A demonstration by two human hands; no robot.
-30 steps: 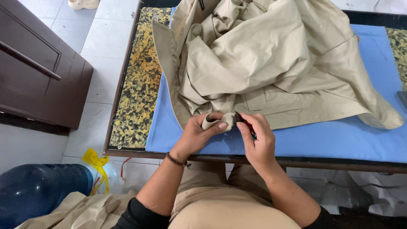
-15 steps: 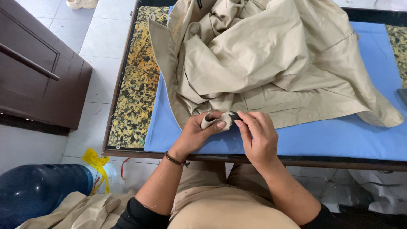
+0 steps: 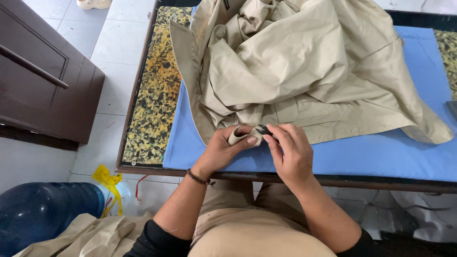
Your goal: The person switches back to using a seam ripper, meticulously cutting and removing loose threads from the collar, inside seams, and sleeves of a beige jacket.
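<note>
Both hands work one fabric tab [image 3: 239, 135] at the khaki garment's [image 3: 304, 71] hem: the left hand [image 3: 223, 150] is clamped on it, the right hand [image 3: 290, 152] pinches a small dark tool [image 3: 262, 129] just beside. I'd keep the tab taut and the strokes short, with the bench [image 3: 381, 154] just beyond bearing the cloth.

Garment [image 3: 304, 71] heaped on table [image 3: 147, 119], cloth mat [image 3: 381, 152] under it; cabinet [image 3: 43, 85] off left, maybe water jug [image 3: 43, 214] below.

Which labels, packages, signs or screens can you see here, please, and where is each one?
Possible garment label: a small dark tab at the top edge of the beige garment, partly cut off by the frame; too small to tell more.
No packages, signs or screens are in view.
</note>
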